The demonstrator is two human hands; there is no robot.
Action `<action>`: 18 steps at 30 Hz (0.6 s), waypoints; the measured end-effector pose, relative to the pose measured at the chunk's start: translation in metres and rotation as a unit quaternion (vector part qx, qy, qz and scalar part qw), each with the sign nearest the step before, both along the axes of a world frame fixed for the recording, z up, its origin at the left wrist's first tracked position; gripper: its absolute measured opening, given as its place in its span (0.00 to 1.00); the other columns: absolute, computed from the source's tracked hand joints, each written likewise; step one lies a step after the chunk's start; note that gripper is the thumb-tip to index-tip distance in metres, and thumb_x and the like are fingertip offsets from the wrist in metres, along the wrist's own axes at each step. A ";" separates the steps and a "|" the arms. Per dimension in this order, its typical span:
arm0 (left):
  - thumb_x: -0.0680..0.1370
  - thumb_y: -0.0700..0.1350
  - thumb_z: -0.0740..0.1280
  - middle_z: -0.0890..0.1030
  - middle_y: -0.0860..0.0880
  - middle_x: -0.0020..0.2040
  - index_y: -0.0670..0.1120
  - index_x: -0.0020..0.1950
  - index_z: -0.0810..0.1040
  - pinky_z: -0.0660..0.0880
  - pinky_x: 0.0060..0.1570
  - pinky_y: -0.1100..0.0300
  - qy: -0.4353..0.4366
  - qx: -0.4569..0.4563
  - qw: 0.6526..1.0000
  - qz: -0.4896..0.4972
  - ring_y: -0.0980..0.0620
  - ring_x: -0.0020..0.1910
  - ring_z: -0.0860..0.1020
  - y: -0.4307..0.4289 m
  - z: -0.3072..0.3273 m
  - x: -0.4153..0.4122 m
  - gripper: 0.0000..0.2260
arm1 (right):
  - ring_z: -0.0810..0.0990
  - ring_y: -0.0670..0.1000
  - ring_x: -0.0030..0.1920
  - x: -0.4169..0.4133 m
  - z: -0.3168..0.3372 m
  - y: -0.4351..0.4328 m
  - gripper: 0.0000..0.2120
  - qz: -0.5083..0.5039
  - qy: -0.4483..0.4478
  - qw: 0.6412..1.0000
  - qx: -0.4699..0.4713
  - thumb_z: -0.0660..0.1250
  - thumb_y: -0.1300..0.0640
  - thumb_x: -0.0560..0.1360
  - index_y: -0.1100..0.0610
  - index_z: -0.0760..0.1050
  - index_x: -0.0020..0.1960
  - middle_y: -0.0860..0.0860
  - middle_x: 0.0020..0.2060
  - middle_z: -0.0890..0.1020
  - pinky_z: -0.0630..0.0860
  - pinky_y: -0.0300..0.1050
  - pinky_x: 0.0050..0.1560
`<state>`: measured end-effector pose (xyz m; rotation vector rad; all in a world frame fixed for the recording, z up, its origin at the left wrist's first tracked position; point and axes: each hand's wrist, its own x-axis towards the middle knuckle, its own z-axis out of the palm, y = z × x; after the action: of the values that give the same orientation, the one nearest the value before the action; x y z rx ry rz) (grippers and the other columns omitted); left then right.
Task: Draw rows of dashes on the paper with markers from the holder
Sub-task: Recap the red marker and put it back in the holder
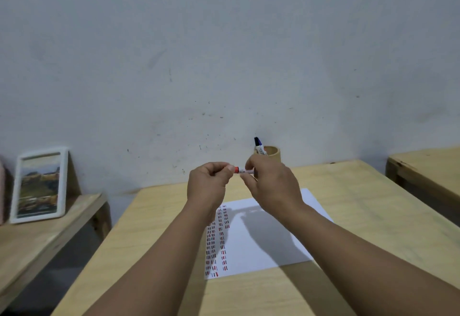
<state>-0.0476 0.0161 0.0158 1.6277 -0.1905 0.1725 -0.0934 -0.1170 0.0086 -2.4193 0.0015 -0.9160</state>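
Both hands are raised above the far half of the table, holding one red marker [241, 170] level between them. My left hand [210, 183] pinches its red cap end. My right hand [271, 182] grips the white barrel. Whether the cap is on or pulled off is hidden by the fingers. Below my forearms lies the white paper [268, 246], with several rows of red and dark dashes along its left side. Behind my right hand stands a round wooden holder [273, 153] with a blue-capped marker [259, 145] sticking out of it.
The light wooden table [361, 216] runs up to a grey wall. A lower wooden shelf [44, 236] at the left carries a white-framed picture [39, 186]. Another wooden surface [428, 163] sits at the right edge.
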 end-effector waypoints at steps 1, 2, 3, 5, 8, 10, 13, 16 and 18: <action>0.72 0.44 0.74 0.82 0.49 0.36 0.49 0.39 0.84 0.72 0.39 0.59 -0.009 0.016 1.000 -0.005 0.53 0.36 0.75 -0.001 0.001 0.000 0.02 | 0.78 0.56 0.46 0.003 -0.001 -0.004 0.09 -0.010 -0.010 0.997 -0.077 0.68 0.50 0.77 0.54 0.79 0.53 0.49 0.44 0.79 0.64 0.46 0.39; 0.72 0.44 0.74 0.82 0.48 0.36 0.49 0.39 0.84 0.72 0.39 0.57 -0.015 0.029 0.999 -0.010 0.53 0.36 0.75 -0.003 0.002 0.001 0.02 | 0.79 0.58 0.49 0.006 -0.003 -0.008 0.09 -0.016 -0.010 0.991 -0.132 0.68 0.52 0.77 0.53 0.79 0.55 0.50 0.48 0.79 0.62 0.46 0.40; 0.72 0.45 0.74 0.83 0.45 0.38 0.49 0.40 0.84 0.73 0.40 0.56 -0.020 0.041 0.999 -0.016 0.53 0.37 0.75 -0.005 0.003 0.001 0.01 | 0.79 0.59 0.49 0.009 -0.004 -0.012 0.09 -0.020 -0.007 0.987 -0.160 0.68 0.52 0.76 0.53 0.80 0.55 0.51 0.49 0.79 0.62 0.46 0.40; 0.71 0.46 0.74 0.85 0.41 0.42 0.48 0.41 0.85 0.76 0.44 0.52 -0.029 0.059 0.997 -0.028 0.52 0.38 0.76 -0.012 0.003 0.003 0.02 | 0.81 0.60 0.44 0.014 -0.005 -0.018 0.08 -0.021 -0.018 0.985 -0.171 0.68 0.53 0.76 0.54 0.81 0.51 0.53 0.47 0.80 0.64 0.46 0.37; 0.72 0.47 0.74 0.85 0.42 0.44 0.48 0.44 0.85 0.76 0.45 0.55 -0.030 0.061 0.997 -0.039 0.52 0.39 0.78 -0.021 0.002 0.009 0.04 | 0.80 0.58 0.46 0.023 -0.004 -0.025 0.09 -0.031 -0.006 0.985 -0.172 0.63 0.51 0.79 0.53 0.79 0.53 0.51 0.48 0.79 0.65 0.47 0.39; 0.72 0.49 0.74 0.86 0.47 0.43 0.48 0.47 0.84 0.76 0.44 0.60 -0.030 0.053 0.997 -0.043 0.55 0.40 0.79 -0.029 0.001 0.016 0.07 | 0.79 0.56 0.49 0.032 0.002 -0.036 0.10 -0.037 0.027 0.991 -0.128 0.60 0.50 0.80 0.53 0.78 0.54 0.49 0.49 0.79 0.67 0.48 0.42; 0.74 0.52 0.72 0.83 0.51 0.45 0.47 0.54 0.81 0.73 0.36 0.72 -0.022 0.063 0.997 -0.032 0.58 0.39 0.79 -0.042 -0.003 0.033 0.12 | 0.81 0.55 0.48 0.052 0.018 -0.060 0.10 -0.062 0.038 0.997 0.011 0.63 0.49 0.77 0.53 0.80 0.51 0.50 0.45 0.82 0.76 0.50 0.47; 0.73 0.53 0.71 0.79 0.52 0.55 0.49 0.63 0.76 0.76 0.45 0.67 -0.003 0.126 0.992 -0.024 0.57 0.47 0.78 -0.054 -0.012 0.056 0.20 | 0.81 0.54 0.47 0.077 0.039 -0.085 0.08 -0.070 0.007 0.988 0.136 0.67 0.53 0.74 0.53 0.80 0.51 0.48 0.42 0.83 0.76 0.47 0.47; 0.72 0.54 0.72 0.76 0.51 0.62 0.50 0.69 0.70 0.75 0.57 0.54 0.012 0.172 0.985 -0.023 0.52 0.56 0.77 -0.065 -0.021 0.075 0.27 | 0.80 0.55 0.46 0.096 0.050 -0.099 0.07 -0.070 -0.014 0.982 0.177 0.67 0.54 0.74 0.53 0.80 0.51 0.49 0.42 0.82 0.77 0.47 0.46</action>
<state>0.0276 -0.0492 -0.0050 1.9658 -0.2501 0.0875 0.0024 -0.2160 0.0590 -2.0934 0.3023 -0.9246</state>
